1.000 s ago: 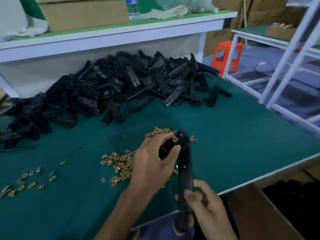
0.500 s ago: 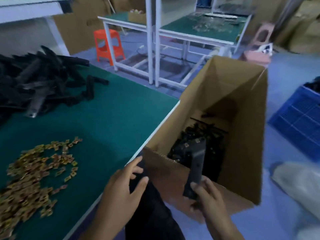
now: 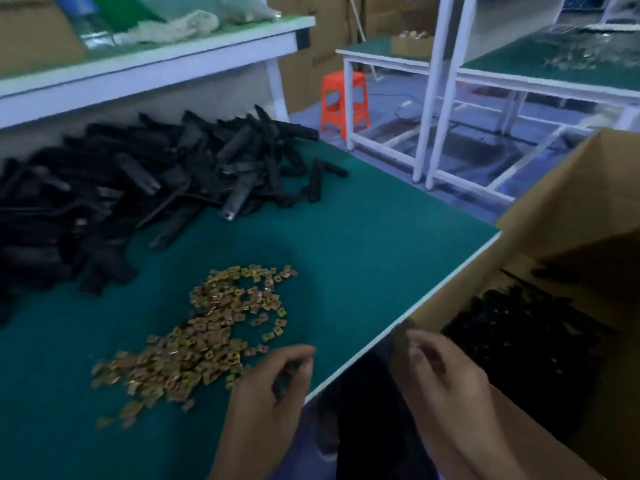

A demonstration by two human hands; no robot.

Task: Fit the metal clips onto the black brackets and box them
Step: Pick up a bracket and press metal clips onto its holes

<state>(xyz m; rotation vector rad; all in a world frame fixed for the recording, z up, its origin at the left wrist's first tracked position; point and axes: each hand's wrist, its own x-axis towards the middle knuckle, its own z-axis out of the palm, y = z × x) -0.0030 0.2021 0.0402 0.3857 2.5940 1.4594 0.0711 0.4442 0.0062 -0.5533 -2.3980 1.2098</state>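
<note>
A heap of black brackets (image 3: 138,188) lies at the back left of the green table (image 3: 363,237). Gold metal clips (image 3: 207,334) are scattered in a pile in front of it. An open cardboard box (image 3: 554,220) stands at the table's right edge, with black brackets (image 3: 519,334) inside. My left hand (image 3: 273,386) hovers at the near right edge of the clip pile, fingers loosely curled, with nothing visible in it. My right hand (image 3: 440,372) is over the box's near corner, fingers loosely curled and empty. Both hands are blurred.
A white shelf (image 3: 156,64) with a cardboard box and cloth runs above the back of the table. An orange stool (image 3: 343,102) and white-framed tables (image 3: 450,81) stand on the floor to the right.
The bracket that my right hand held over the box is gone from it. My view has swung back left toward the table. My left hand has moved from the table edge to the clips.
</note>
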